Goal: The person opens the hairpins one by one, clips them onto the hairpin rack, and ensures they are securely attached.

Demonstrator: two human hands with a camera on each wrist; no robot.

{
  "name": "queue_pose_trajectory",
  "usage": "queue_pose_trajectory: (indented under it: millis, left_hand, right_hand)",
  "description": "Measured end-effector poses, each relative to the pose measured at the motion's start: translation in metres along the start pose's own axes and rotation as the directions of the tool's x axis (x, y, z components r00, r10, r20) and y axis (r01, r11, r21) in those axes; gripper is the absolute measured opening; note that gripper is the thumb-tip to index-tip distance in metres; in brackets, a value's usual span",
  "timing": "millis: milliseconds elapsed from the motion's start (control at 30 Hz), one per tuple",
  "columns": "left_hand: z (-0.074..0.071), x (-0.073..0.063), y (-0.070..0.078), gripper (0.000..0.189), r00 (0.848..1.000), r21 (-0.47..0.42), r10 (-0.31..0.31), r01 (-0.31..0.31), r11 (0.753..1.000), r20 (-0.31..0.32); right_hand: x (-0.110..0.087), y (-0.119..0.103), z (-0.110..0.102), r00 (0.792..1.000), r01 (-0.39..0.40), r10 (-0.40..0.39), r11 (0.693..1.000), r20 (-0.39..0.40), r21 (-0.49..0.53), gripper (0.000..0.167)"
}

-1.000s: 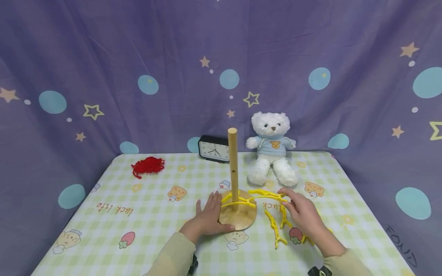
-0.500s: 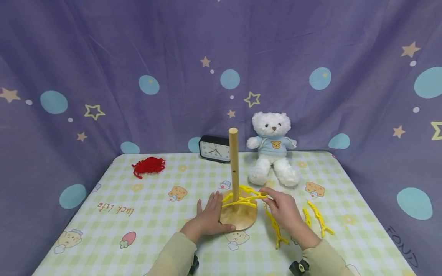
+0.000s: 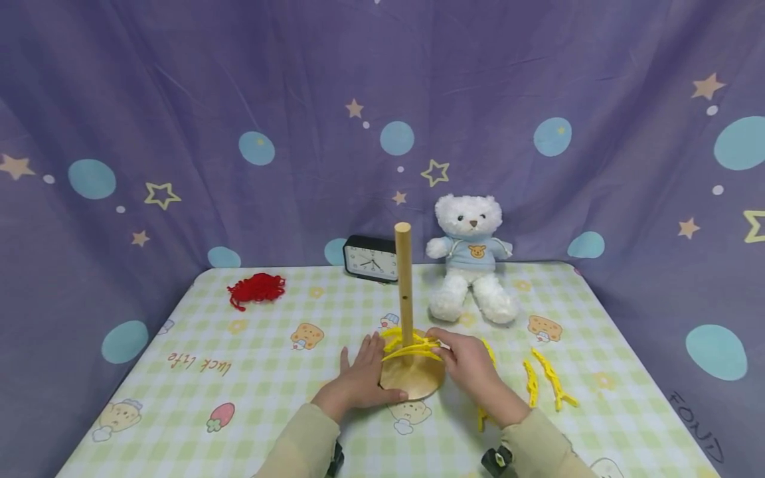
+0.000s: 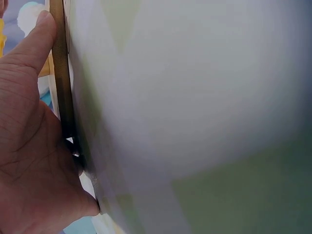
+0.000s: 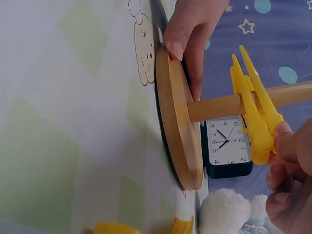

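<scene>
A round wooden base point(image 3: 412, 380) with an upright wooden post point(image 3: 404, 285) stands mid-table. My left hand point(image 3: 358, 380) lies along the base's left side, fingers straight and spread, thumb on the front rim. At the post, my right hand point(image 3: 469, 362) pinches the end of a yellow branch-shaped plastic piece point(image 5: 261, 134) between thumb and fingers. Yellow pieces point(image 3: 394, 340) lie on both sides of the lower post. In the right wrist view they straddle the post above the base. How the pieces join is unclear. The left wrist view shows the thumb point(image 4: 41, 36) touching the base's edge.
Loose yellow pieces point(image 3: 552, 380) lie to the right, one partly hidden under my right forearm. A black desk clock point(image 3: 370, 259) and a white teddy bear point(image 3: 472, 259) stand behind. Red yarn point(image 3: 257, 290) lies at the back left of the checked tablecloth point(image 3: 179, 398).
My right hand has moved left to the post, bringing the yellow piece from the base's right side in beside the other one. My left hand stays on the base.
</scene>
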State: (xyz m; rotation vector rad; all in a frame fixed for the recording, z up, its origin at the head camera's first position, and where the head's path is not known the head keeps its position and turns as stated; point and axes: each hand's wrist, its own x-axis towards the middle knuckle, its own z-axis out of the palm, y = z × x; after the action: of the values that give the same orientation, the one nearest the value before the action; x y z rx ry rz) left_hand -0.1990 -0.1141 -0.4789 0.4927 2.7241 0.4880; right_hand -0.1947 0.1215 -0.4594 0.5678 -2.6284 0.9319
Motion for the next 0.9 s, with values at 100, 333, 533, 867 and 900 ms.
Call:
queue_pose_trajectory:
  millis: [100, 333, 533, 867, 900]
  left_hand:
    - [0.000, 0.000, 0.001, 0.114, 1.000, -0.001, 0.001, -0.001, 1.000, -0.004]
    - [-0.001, -0.001, 0.001, 0.116, 1.000, 0.004, 0.005, -0.005, 1.000, -0.015]
    - [-0.001, 0.000, 0.000, 0.117, 1.000, -0.005, 0.002, -0.002, 1.000, 0.001]
    - [0.012, 0.011, -0.012, 0.123, 1.000, 0.004, -0.005, 0.005, 1.000, -0.001]
    - [0.012, 0.011, -0.012, 0.123, 1.000, 0.005, -0.005, 0.005, 1.000, 0.001]
  right_hand:
    - [0.000, -0.002, -0.003, 0.998, -0.033, 0.032, 0.999, 0.058, 0.013, 0.028]
    - [-0.007, 0.000, -0.012, 0.974, -0.120, 0.099, 0.988, 0.205, 0.092, 0.052]
    - [-0.020, 0.009, -0.025, 0.963, -0.191, 0.171, 0.978, 0.207, 0.083, 0.057]
    - [-0.044, 0.040, -0.055, 0.960, -0.257, 0.256, 0.966, 0.113, 0.001, 0.045]
    - [-0.047, 0.044, -0.058, 0.959, -0.262, 0.260, 0.965, 0.108, -0.004, 0.045]
